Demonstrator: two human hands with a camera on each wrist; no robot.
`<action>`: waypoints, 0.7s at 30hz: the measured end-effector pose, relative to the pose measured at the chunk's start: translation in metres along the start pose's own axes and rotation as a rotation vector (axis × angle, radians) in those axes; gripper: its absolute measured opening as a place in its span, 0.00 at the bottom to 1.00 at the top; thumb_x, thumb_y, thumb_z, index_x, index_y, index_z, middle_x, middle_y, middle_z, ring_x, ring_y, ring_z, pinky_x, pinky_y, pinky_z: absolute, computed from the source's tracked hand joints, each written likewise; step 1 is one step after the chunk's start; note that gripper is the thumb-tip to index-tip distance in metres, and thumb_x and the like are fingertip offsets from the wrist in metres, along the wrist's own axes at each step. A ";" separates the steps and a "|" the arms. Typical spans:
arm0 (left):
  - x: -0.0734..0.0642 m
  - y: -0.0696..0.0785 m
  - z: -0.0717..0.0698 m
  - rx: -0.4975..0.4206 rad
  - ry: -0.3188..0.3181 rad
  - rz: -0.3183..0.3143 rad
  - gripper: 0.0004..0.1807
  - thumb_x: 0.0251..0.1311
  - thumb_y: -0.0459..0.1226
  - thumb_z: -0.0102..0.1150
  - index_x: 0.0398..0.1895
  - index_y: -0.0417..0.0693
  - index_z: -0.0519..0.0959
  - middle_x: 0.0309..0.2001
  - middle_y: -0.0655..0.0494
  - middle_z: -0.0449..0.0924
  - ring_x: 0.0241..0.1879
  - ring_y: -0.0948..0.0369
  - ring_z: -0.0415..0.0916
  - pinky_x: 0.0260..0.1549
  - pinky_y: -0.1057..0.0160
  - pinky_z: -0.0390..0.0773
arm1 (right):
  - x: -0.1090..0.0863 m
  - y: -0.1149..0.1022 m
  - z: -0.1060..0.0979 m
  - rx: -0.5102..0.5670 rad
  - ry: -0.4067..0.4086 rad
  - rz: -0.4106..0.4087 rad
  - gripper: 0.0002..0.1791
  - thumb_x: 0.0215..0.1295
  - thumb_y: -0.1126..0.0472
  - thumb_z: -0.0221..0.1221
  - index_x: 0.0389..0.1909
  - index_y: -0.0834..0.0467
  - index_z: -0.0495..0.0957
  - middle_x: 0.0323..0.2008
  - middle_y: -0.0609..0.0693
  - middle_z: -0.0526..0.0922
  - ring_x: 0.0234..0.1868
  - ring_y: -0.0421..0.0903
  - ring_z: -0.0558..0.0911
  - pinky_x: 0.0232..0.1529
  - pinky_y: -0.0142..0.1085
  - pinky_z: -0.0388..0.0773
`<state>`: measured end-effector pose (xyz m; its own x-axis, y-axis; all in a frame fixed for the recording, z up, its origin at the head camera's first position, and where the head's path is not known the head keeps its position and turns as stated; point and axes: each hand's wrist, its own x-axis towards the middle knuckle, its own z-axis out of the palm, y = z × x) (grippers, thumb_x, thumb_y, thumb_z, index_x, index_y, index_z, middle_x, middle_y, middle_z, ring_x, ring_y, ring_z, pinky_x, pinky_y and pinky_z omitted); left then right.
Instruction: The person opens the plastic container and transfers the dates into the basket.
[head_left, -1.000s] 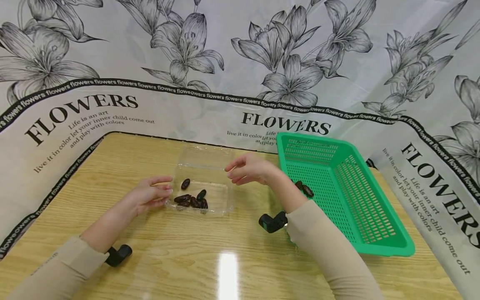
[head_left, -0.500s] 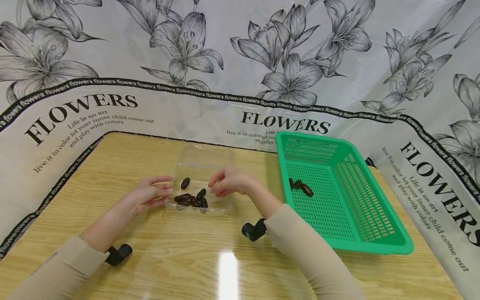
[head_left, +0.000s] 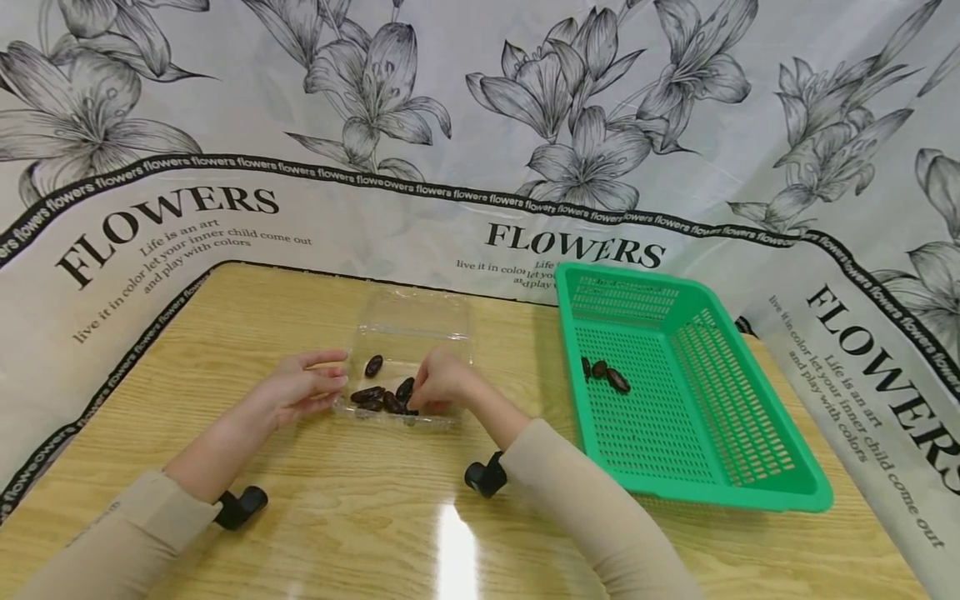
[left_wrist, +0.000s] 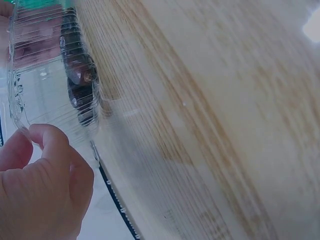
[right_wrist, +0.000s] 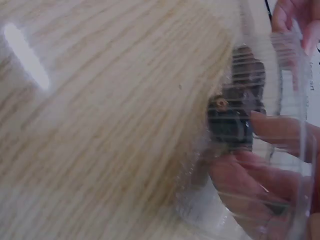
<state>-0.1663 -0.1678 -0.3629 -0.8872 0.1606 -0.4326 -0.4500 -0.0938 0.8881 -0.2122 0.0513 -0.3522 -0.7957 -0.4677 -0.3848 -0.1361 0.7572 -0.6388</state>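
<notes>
A clear plastic box point(head_left: 444, 423) stands on the table with its lid point(head_left: 416, 312) folded back, holding several dark brown dates point(head_left: 367, 394). At its left wall, my left hand point(head_left: 300, 390) pinches the rim between thumb and finger, as the left wrist view shows. My right hand point(head_left: 444, 382) reaches down inside the box at the right. In the right wrist view, seen blurred through the ribbed wall, its thumb and fingers point(right_wrist: 280, 129) close about a date point(right_wrist: 230, 125) near the front wall. One lone date point(head_left: 373, 366) lies farther back in the box.
A green perforated basket point(head_left: 693, 400) stands on the table to the right, with a few dates point(head_left: 617, 381) near its left wall. The wooden table point(head_left: 337, 508) meets a white flower-printed cloth point(head_left: 420, 225) at the back.
My right hand has moved left and down, from above the right side of the box into it, to the dates. My left hand stays at the left rim.
</notes>
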 end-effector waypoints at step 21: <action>-0.002 0.001 0.003 0.017 0.000 0.012 0.33 0.63 0.25 0.51 0.70 0.35 0.52 0.41 0.53 0.68 0.32 0.67 0.72 0.29 0.71 0.76 | 0.003 -0.001 0.015 0.019 0.064 0.029 0.08 0.49 0.67 0.69 0.26 0.60 0.78 0.25 0.48 0.76 0.20 0.41 0.71 0.26 0.32 0.71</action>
<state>-0.1649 -0.1655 -0.3608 -0.8924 0.1596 -0.4220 -0.4376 -0.0786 0.8957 -0.2052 0.0422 -0.3627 -0.8353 -0.4149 -0.3608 -0.1012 0.7609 -0.6409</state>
